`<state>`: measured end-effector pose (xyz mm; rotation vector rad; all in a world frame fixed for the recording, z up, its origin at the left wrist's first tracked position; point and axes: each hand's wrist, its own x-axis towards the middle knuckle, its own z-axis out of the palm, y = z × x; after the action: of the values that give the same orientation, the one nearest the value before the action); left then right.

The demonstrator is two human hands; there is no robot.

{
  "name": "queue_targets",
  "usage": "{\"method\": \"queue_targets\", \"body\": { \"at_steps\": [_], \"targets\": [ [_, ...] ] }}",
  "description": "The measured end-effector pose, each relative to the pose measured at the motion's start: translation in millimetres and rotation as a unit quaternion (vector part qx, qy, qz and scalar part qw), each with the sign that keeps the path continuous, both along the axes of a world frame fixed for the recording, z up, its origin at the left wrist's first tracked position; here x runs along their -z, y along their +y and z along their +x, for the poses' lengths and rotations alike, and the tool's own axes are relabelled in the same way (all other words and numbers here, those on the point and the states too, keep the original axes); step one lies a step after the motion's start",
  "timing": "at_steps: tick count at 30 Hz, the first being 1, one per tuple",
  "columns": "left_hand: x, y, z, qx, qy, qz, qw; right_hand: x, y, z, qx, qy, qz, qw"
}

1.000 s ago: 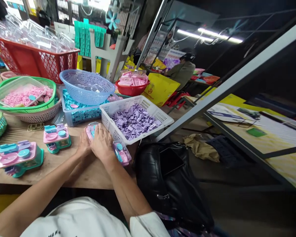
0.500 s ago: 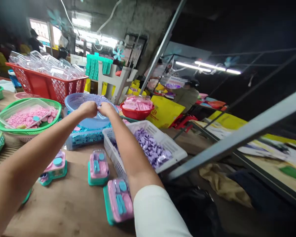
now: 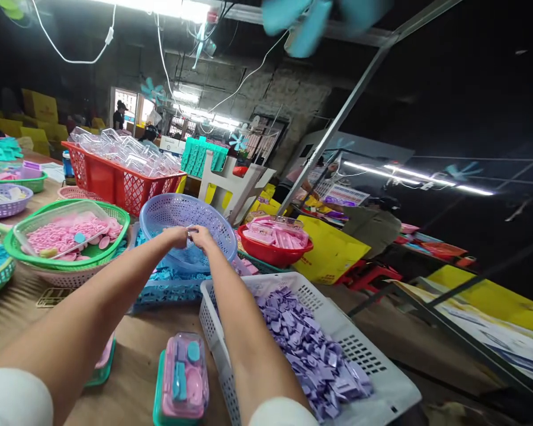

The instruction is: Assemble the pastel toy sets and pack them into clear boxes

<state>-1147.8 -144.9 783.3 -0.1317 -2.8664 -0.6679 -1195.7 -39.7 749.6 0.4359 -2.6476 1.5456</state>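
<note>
Both my hands are over a periwinkle-blue plastic basket [image 3: 224, 228]. My left hand [image 3: 176, 236] is closed, fingers curled together. Close beside it, my right hand [image 3: 201, 238] has its fingertips pinched; a tiny shiny bit shows between the two hands, too small to name. The blue basket rests on a clear tub of blue pieces [image 3: 173, 291]. Beneath my right forearm is a white crate [image 3: 382, 384] holding purple plastic pieces [image 3: 302, 337]. A pink and teal toy case [image 3: 184, 376] with a clear lid lies on the table in front.
A green basket [image 3: 124, 219] of pink pieces stands left. Behind it is a red crate [image 3: 100, 177] of clear plastic covers. A red bowl [image 3: 270, 254] of pink cases sits beyond the white crate. A slanting metal pole [image 3: 333, 127] rises behind. People work in the background.
The view has shifted, so the baskets and crate appear further right and lower. My hands stay close together over the blue basket, which shows more of its inside.
</note>
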Motion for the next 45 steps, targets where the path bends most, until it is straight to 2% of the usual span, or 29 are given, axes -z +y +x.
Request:
{"method": "queue_targets", "body": {
  "at_steps": [2,5,7,10,14,17,21,23,25,27,28,30,32,34,36,37,39,42,45],
  "targets": [
    [-3.7,-0.4,-0.1,-0.034,-0.037,-0.007,0.999,-4.1,5.1,-4.4,0.034,-0.034,-0.057,0.997],
    [-19.7,-3.1,8.0,-0.063,-0.037,0.002,0.997,-22.6,13.2,-2.1,0.070,-0.067,-0.137,0.986],
    [-31.1,-5.2,18.7,-0.070,-0.011,0.017,0.997,-36.1,14.2,7.4,0.064,-0.082,-0.176,0.979],
    [-41.0,-6.1,39.4,-0.086,0.026,0.034,0.995,-47.5,8.8,32.5,0.014,-0.105,-0.194,0.975],
    [-41.7,-5.8,62.2,-0.120,0.072,0.064,0.988,-47.3,5.9,69.4,-0.058,-0.130,-0.151,0.978],
    [-40.7,-7.0,72.2,-0.115,0.095,0.102,0.984,-47.8,14.7,89.4,-0.104,-0.137,-0.090,0.981],
    [-44.2,-8.3,94.3,-0.107,0.133,0.171,0.970,-59.0,31.1,116.0,-0.125,-0.113,-0.016,0.986],
    [-45.5,-11.9,121.3,-0.090,0.186,0.258,0.944,-65.4,39.3,140.7,-0.130,-0.063,0.011,0.989],
    [-40.4,-18.9,164.6,-0.070,0.236,0.365,0.898,-67.1,48.0,179.1,-0.160,0.046,0.078,0.983],
    [-22.6,-26.1,222.8,-0.065,0.236,0.435,0.866,-59.6,56.0,230.7,-0.195,0.176,0.189,0.946],
    [-7.5,-28.4,255.0,-0.076,0.221,0.454,0.860,-51.3,58.9,259.5,-0.202,0.215,0.247,0.923],
    [35.0,-29.3,317.3,-0.108,0.183,0.482,0.850,-24.9,60.4,315.8,-0.199,0.234,0.361,0.881],
    [87.6,-26.5,365.6,-0.139,0.121,0.484,0.855,11.2,55.2,360.7,-0.194,0.215,0.448,0.846],
    [137.8,-23.9,393.1,-0.158,0.056,0.476,0.863,48.0,44.7,387.8,-0.188,0.181,0.500,0.826],
    [174.5,-25.1,402.4,-0.163,0.023,0.439,0.883,76.5,32.7,399.8,-0.178,0.153,0.518,0.823],
    [186.6,-27.5,402.6,-0.161,0.013,0.416,0.895,85.8,27.5,402.2,-0.173,0.149,0.512,0.828],
    [200.3,-35.3,398.7,-0.158,-0.005,0.367,0.916,95.1,21.5,402.7,-0.172,0.152,0.477,0.848],
    [206.9,-49.5,391.4,-0.158,0.010,0.280,0.947,94.6,27.2,395.4,-0.224,0.134,0.397,0.880],
    [209.3,-62.7,387.2,-0.147,0.064,0.194,0.968,95.8,46.7,381.7,-0.292,0.088,0.301,0.904]
  ]
}}
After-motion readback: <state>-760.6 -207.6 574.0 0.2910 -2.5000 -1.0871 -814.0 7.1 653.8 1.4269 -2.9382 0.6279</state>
